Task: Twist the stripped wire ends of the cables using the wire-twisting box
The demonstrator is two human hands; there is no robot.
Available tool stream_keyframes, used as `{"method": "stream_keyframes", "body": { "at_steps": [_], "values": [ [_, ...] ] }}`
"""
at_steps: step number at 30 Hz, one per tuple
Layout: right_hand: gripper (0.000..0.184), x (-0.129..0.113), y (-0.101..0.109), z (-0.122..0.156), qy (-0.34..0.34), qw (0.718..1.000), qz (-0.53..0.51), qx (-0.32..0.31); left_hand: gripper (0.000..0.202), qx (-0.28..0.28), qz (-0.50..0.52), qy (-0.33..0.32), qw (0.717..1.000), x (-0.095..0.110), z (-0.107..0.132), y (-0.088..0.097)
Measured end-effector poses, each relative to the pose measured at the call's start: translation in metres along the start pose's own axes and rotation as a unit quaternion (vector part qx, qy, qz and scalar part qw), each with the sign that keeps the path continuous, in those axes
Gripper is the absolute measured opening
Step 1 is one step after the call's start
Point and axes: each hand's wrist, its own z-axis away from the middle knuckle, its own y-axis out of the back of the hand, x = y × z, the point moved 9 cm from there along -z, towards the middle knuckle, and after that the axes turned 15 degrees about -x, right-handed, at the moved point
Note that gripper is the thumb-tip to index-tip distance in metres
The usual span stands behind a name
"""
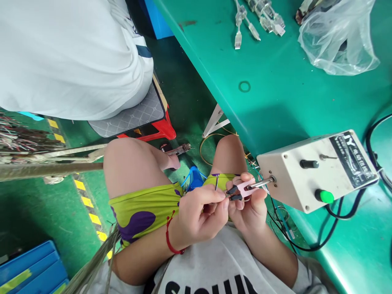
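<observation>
My left hand (pixel 203 212), with a red cord bracelet (pixel 169 234) at the wrist, is closed in a pinch on a thin wire. A short dark wire end (pixel 217 181) sticks up from its fingertips. These fingertips meet the black jaw tips (pixel 235 197) of a pink clip (pixel 243 188). My right hand (pixel 249 214) is closed around the clip, its thumb and fingers on either side. The clip sits on the end of a metal shaft (pixel 263 182) coming out of a white wire-twisting machine (pixel 288 171). Whether the jaws grip the wire is too small to tell.
The machine, with a green button (pixel 326 197) and black cables (pixel 332 237), stands on a green table (pixel 214 45). Clear USB cables (pixel 265 16) and a plastic bag (pixel 339 41) lie farther back. A person in white (pixel 70 57) sits on a red stool (pixel 167 126). Bundled wires (pixel 92 263) hang at lower left.
</observation>
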Motion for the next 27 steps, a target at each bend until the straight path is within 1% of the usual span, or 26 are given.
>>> {"method": "stream_keyframes", "body": {
  "at_steps": [6,8,11,13,15,18,21,24,27],
  "values": [
    [0.045,0.004,0.002,0.0,-0.013,1.0,0.008,-0.003,0.019,-0.007,0.019,-0.003,1.0,0.0,-0.002,-0.002],
    [0.046,0.002,0.001,-0.001,-0.02,0.999,0.013,-0.029,0.02,-0.008,0.029,-0.004,1.0,0.0,0.0,-0.002],
    [0.042,-0.002,0.0,0.0,-0.03,0.994,0.033,-0.097,0.02,-0.011,0.036,-0.007,0.999,-0.001,0.002,-0.001],
    [0.049,-0.001,0.004,0.004,-0.051,0.99,0.04,-0.123,0.017,-0.011,0.032,-0.009,0.999,-0.001,0.004,0.0],
    [0.054,0.005,0.01,0.01,-0.077,0.988,0.028,-0.131,0.014,-0.016,0.034,-0.012,0.999,-0.002,0.004,0.0],
    [0.048,0.017,0.018,0.02,-0.099,0.986,0.002,-0.136,0.011,-0.012,0.033,-0.015,0.999,-0.003,0.005,0.001],
    [0.039,0.025,0.022,0.027,-0.103,0.985,-0.004,-0.139,0.012,-0.007,0.026,-0.016,1.0,-0.003,0.006,0.002],
    [0.031,0.027,0.024,0.03,-0.099,0.987,-0.004,-0.129,0.012,-0.012,0.044,-0.016,0.999,-0.004,0.005,0.0],
    [0.026,0.025,0.025,0.029,-0.094,0.99,-0.003,-0.109,0.01,0.0,0.06,-0.018,0.998,-0.005,0.008,0.001]
  ]
}}
